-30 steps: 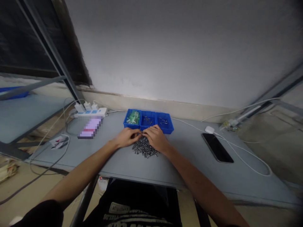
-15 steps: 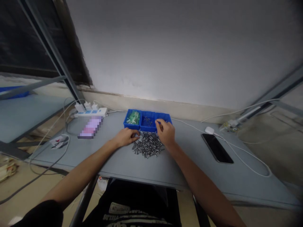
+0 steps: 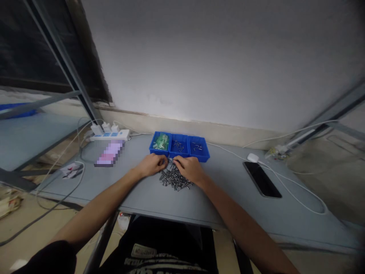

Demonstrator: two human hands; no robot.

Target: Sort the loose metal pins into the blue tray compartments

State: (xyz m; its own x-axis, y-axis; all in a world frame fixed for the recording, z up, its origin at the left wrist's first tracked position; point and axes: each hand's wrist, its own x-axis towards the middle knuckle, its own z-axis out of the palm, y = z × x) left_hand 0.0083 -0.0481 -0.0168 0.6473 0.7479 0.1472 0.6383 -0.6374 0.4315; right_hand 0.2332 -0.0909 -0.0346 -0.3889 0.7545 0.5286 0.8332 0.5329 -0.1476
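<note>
A heap of small dark metal screws (image 3: 172,179) lies on the grey table (image 3: 148,194) in front of me. My left hand (image 3: 152,164) rests at the heap's left edge with fingers curled together. My right hand (image 3: 190,169) lies on the heap's right side, fingers bent down into the screws. What either hand pinches is too small to make out. Just behind the hands stands a row of three blue bins (image 3: 179,145): the left one holds green parts, the middle and right ones hold a few screws.
A black phone (image 3: 261,179) and a white earbud case (image 3: 252,157) with a white cable lie to the right. A power strip (image 3: 110,134) with plugs, a blurred card (image 3: 110,153) and loose cables sit at the left. A metal shelf frame stands at the left.
My right hand has come back from the right blue bin to the screw heap. The left hand has stayed at the heap's left edge.
</note>
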